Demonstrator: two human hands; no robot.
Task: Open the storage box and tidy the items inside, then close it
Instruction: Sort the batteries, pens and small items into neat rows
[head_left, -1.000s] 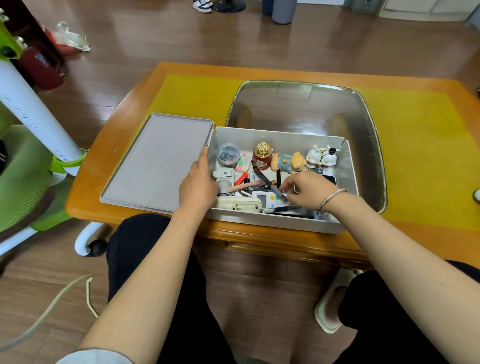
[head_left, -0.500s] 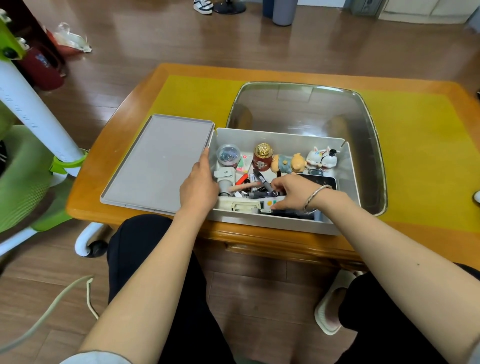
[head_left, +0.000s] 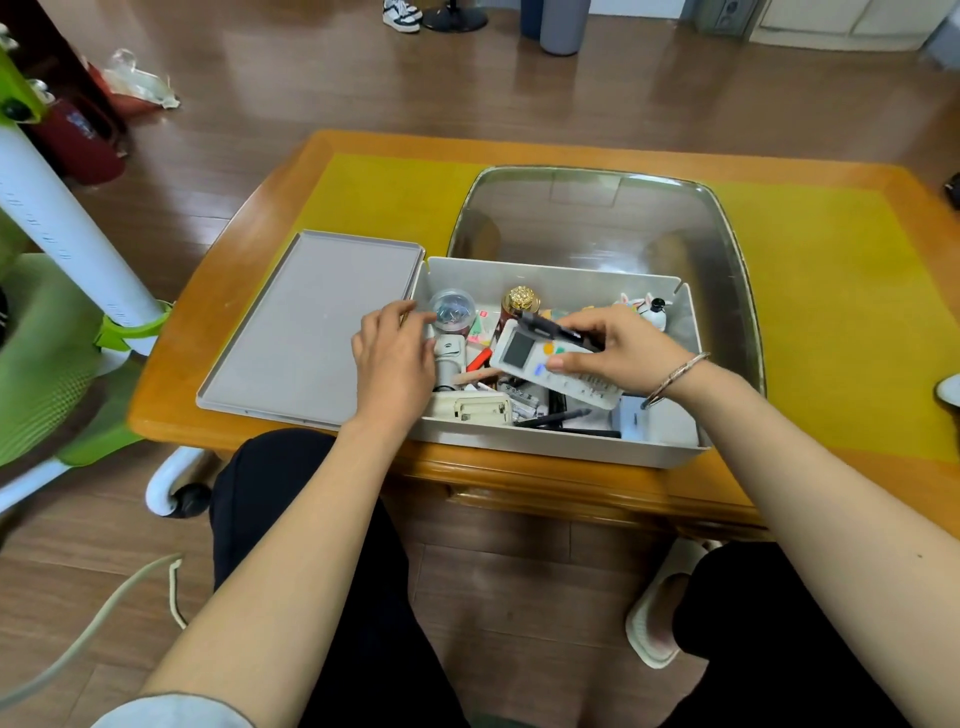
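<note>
The open grey storage box (head_left: 670, 447) stands at the table's front edge, full of small items. Its flat grey lid (head_left: 306, 322) lies upside down just left of it. My right hand (head_left: 618, 348) holds a white remote control (head_left: 540, 364) lifted above the box, together with a black pen (head_left: 550, 327) lying across its top. My left hand (head_left: 395, 353) hovers over the box's left wall with loosely bent fingers, holding nothing, next to a clear round container (head_left: 452, 312). A gold-capped jar (head_left: 521, 301) and a small white figurine (head_left: 649, 309) stand along the back wall.
A shiny metal tray (head_left: 727, 249) sits behind the box on the yellow mat (head_left: 841, 322) of the wooden table (head_left: 176, 395). A green and white chair (head_left: 52, 322) stands at the left. My knees are under the front edge.
My right hand has lifted the white remote and the black pen out of the box's front. My left hand has come off the box's left wall and moved up.
</note>
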